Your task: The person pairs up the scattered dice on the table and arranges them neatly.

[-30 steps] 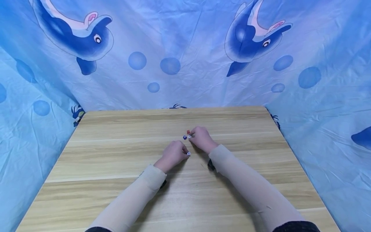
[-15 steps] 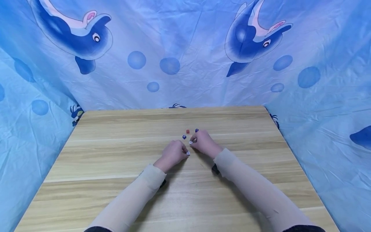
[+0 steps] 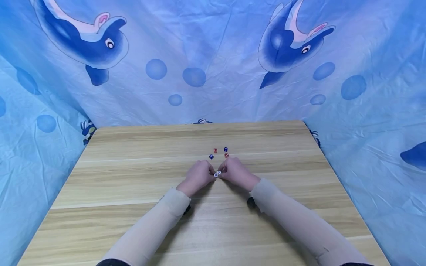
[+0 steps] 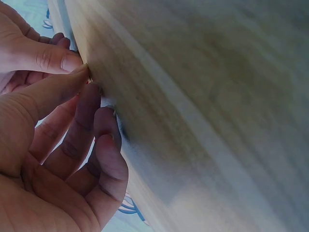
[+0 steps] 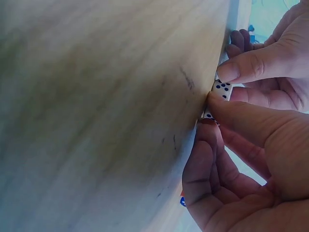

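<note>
In the head view my left hand [image 3: 198, 177] pinches a white die [image 3: 215, 175] low over the wooden table. My right hand [image 3: 237, 173] pinches a second white die [image 3: 219, 172] right beside it. The two dice look side by side; whether they touch I cannot tell. The right wrist view shows dark pips on the left hand's white die [image 5: 222, 88], and a small part of the other white die [image 5: 208, 115] between my right thumb and fingers. Fingers hide both dice almost wholly in the left wrist view.
Beyond the hands lie two red dice [image 3: 215, 150] and two blue dice [image 3: 211, 156], loosely spaced. The wooden table [image 3: 133, 162] reaches back to a blue dolphin-print cloth [image 3: 226, 99], which also hangs on both sides.
My right hand has drawn its white die toward me, up to the left hand's die. A blue die and a red die behind it have come into view. The left hand stays put.
</note>
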The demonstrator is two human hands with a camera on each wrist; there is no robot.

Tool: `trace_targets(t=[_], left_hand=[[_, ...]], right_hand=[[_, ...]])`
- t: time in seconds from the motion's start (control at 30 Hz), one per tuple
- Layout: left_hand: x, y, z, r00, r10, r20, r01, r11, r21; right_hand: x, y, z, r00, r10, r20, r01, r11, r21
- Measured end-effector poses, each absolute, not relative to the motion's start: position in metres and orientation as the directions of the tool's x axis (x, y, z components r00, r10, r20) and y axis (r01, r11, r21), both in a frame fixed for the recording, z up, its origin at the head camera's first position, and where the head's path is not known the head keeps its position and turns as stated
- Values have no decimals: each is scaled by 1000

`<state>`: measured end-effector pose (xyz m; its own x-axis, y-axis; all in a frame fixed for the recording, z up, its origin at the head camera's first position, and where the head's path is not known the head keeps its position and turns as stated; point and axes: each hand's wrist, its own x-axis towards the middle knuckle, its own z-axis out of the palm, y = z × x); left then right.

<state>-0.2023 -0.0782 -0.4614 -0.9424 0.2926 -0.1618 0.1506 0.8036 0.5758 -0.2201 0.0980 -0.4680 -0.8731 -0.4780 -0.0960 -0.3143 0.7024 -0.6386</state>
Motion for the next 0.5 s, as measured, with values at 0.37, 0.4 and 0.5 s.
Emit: trace_targets(t=[0.37, 0.4, 0.5], left_hand=[[-204, -79, -464, -944, 288, -159, 149, 805, 575], [-204, -79, -464, -944, 290, -158, 150, 804, 576], [-204, -79, -463, -944, 293, -155, 153, 800, 579]], right_hand=[[-217, 101, -468, -878, -468, -98, -282, 673, -684], [-217, 102, -468, -876, -472, -95, -285, 668, -687], [-216, 103, -468, -875, -476, -88, -290, 661, -692]])
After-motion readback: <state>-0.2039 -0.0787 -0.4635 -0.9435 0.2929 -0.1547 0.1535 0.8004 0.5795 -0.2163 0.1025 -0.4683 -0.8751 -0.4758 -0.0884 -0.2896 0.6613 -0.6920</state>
